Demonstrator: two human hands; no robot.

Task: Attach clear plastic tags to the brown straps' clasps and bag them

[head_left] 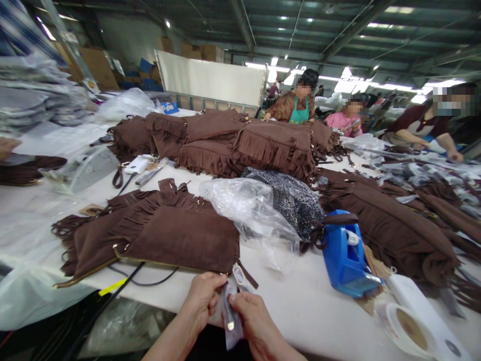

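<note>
A brown suede-like fringed bag [184,240] lies flat near the table's front edge, one corner towards me. At that corner my left hand [205,297] is closed in a pinch; what lies between its fingertips is too small to tell. My right hand [252,315] grips a narrow strap wrapped in clear plastic [232,321], which hangs down past the table edge with a small metal piece showing inside. Just above the right fingers a pale metal clasp [238,273] and a short brown strap [248,275] lie by the bag's corner.
Brown fringed bags [214,135] are heaped behind, with more [383,220] at right. Clear plastic [244,200] partly covers a black-and-white patterned cloth item [293,200]. A blue tape dispenser [343,260] and a tape roll [409,326] stand at right. Several people work across the table.
</note>
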